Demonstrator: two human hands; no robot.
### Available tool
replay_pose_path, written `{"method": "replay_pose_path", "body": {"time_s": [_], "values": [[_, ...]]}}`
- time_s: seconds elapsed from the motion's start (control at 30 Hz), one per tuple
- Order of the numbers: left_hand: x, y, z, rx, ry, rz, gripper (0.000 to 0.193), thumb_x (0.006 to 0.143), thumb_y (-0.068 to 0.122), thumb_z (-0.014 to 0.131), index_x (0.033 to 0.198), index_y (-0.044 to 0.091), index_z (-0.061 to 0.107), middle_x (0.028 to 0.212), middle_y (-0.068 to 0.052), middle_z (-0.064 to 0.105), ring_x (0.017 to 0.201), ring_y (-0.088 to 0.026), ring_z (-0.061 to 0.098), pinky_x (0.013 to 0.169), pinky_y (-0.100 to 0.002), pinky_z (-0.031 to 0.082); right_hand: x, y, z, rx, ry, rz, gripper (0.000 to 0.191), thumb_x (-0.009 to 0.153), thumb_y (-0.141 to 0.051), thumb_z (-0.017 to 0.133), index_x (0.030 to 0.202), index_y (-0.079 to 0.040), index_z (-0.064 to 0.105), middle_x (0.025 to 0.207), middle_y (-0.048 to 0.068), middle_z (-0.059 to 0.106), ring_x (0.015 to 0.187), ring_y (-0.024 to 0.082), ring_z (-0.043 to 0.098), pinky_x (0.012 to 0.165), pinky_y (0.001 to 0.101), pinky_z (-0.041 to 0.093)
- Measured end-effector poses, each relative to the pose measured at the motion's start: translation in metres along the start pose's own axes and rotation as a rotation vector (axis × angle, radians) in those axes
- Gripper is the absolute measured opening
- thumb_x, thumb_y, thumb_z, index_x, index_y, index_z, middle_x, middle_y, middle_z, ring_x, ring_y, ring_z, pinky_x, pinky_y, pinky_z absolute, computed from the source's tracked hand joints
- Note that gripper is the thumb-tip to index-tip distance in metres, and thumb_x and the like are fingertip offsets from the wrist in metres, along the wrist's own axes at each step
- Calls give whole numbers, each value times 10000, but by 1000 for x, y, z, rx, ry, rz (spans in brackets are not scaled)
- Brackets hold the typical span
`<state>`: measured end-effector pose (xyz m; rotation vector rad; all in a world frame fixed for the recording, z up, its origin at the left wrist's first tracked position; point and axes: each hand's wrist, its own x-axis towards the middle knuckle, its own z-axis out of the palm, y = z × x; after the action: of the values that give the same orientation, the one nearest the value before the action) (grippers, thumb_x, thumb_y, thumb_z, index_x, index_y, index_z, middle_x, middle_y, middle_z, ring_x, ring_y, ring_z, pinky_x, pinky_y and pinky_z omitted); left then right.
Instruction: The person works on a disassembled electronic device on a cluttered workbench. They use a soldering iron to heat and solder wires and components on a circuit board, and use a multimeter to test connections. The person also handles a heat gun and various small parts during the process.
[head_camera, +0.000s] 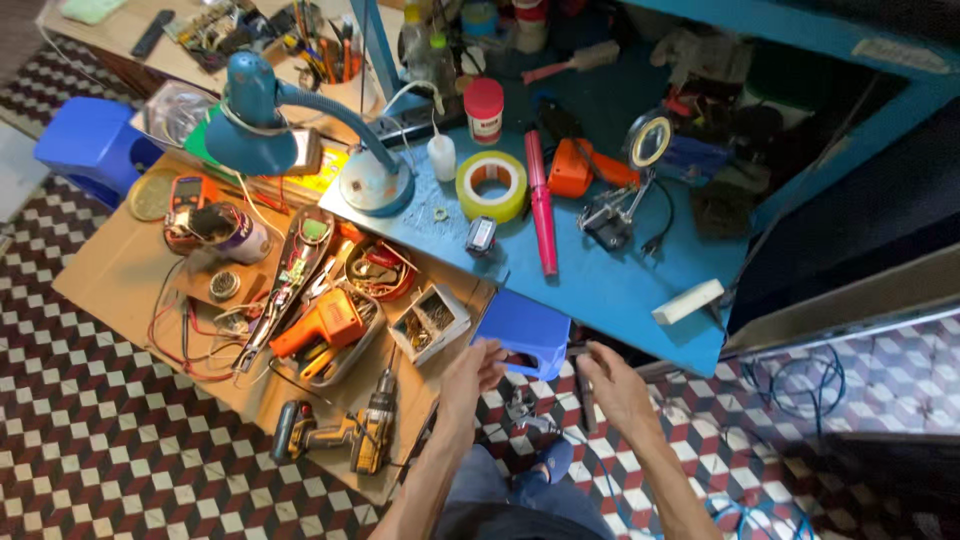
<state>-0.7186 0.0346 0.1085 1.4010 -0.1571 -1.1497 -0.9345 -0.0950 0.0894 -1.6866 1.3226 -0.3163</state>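
Observation:
My left hand (474, 372) reaches forward with its fingers curled at the front edge of a small blue plastic stool (524, 332); whether it holds anything is unclear. To the right, my right hand (614, 388) grips a thin dark rod-like tool (584, 392) that points down. Between and below the two hands, a small metal part with wires (520, 410) hangs above the checkered floor. My knees and a blue sandal show beneath.
Behind the stool, a blue workbench (620, 290) carries a teal desk lamp (262, 118), a yellow tape roll (492, 186), a red pen-like tool (541, 205) and a magnifier stand (622, 190). A low wooden board (110, 270) at left holds a cordless drill (340, 432), an orange tool (322, 326) and a box of screws (430, 322).

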Motion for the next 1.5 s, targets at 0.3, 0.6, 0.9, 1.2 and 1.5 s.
{"method": "replay_pose_path", "body": {"time_s": [0.3, 0.6, 0.9, 1.2, 1.5], "values": [[14, -1, 5, 129, 112, 134, 437, 985, 332, 585, 1239, 3, 720, 1106, -114, 758, 925, -167, 680, 902, -312, 550, 22, -64, -11, -40, -131, -70, 571, 902, -437, 642, 1369, -109, 606, 1200, 170, 727, 1110, 287, 706, 951, 385, 522], [38, 47, 40, 123, 129, 273, 425, 976, 316, 607, 1229, -11, 706, 1149, -126, 750, 1027, -173, 724, 938, -301, 570, 108, -176, -18, 12, -43, -402, 466, 915, -330, 665, 1285, -48, 644, 1046, 182, 743, 916, 281, 736, 791, 378, 567], [114, 93, 26, 34, 183, 227, 364, 970, 255, 619, 1205, -5, 718, 1099, -108, 769, 947, -164, 714, 868, -291, 565, 355, -226, 15, 120, 394, -301, 276, 946, -179, 555, 1133, -29, 693, 887, 184, 738, 791, 275, 756, 764, 392, 579], [224, 91, -31, -14, 306, 134, 326, 957, 221, 627, 1195, 17, 716, 1115, -69, 769, 985, -126, 720, 886, -259, 553, 607, -194, -11, -402, 436, -127, 366, 984, -315, 556, 1009, 10, 723, 1010, 256, 722, 949, 395, 719, 826, 492, 550], [274, 87, -39, 263, 383, 42, 283, 888, 224, 715, 1146, 129, 783, 1012, -50, 783, 722, -109, 713, 717, -251, 564, 619, -239, 31, -630, 119, 125, 673, 923, -569, 641, 1324, -29, 629, 1370, 245, 585, 1260, 406, 558, 1044, 495, 442]]}}
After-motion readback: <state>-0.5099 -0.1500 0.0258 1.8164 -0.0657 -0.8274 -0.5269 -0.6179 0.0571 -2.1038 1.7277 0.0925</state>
